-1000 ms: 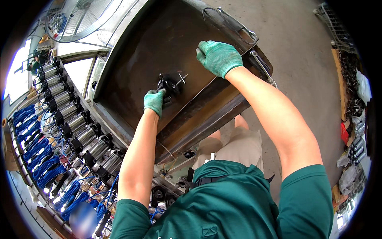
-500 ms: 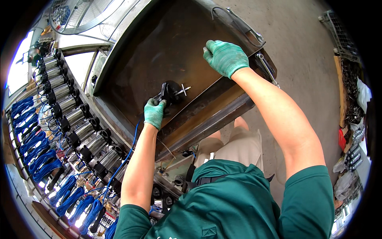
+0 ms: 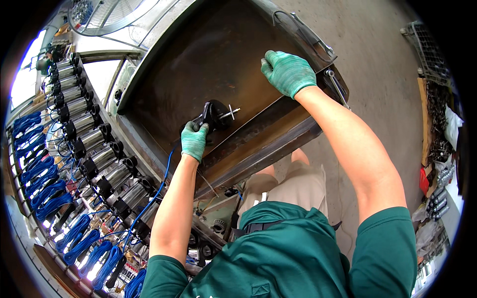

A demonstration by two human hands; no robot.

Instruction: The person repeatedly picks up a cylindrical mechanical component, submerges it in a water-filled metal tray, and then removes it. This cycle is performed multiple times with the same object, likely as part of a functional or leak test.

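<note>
My left hand [image 3: 194, 141], in a green knit glove, grips a black round part [image 3: 214, 115] over the brown metal tray [image 3: 198, 59]. A thin metal shaft [image 3: 229, 113] with a crosspiece sticks out of that part toward the right. From beside my left wrist a blue cable [image 3: 166, 171] runs down to the lower left. My right hand [image 3: 289, 73], gloved the same way, is held above the tray's right side with its fingers curled together. Whatever may be between those fingers is hidden. Close by it, a wrench-like metal tool [image 3: 338, 88] lies along the tray's right edge.
On the left stands a row of shiny cylindrical motors [image 3: 94, 125] with black ends, beside coiled blue cables [image 3: 52, 201]. A large fan [image 3: 114, 15] is at the top left. A wire basket [image 3: 428, 52] and assorted parts line the far right.
My right hand has shifted slightly right and down in the picture. My left hand keeps its hold on the black part, and the whole view has moved a little.
</note>
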